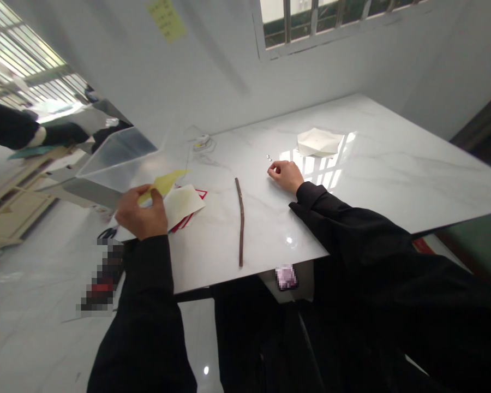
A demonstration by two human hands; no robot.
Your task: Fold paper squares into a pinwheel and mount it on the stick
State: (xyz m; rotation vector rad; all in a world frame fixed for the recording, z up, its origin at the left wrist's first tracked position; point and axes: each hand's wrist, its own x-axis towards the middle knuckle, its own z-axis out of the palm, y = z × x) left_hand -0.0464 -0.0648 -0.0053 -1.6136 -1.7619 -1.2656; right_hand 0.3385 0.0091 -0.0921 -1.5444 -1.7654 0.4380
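My left hand [143, 213] pinches a yellow sheet [166, 182] at the table's left side. Just right of that hand, a pale cream sheet [184, 204] lies over a red-edged paper [203, 193]. A thin brown stick [241, 221] lies lengthwise on the marble-patterned table between my hands. My right hand [285, 176] rests on the table with its fingers curled together; whether anything is inside them is too small to tell. Small shiny bits [269, 157] lie just beyond its fingertips.
Folded white paper [319, 143] lies at the back right of the table [376, 164]. A clear plastic bin [120, 155] and a white cabled device [202, 141] are at the back left. Scissors [107, 233] lie beyond my left wrist. Another person's sleeve [8, 125] shows at far left.
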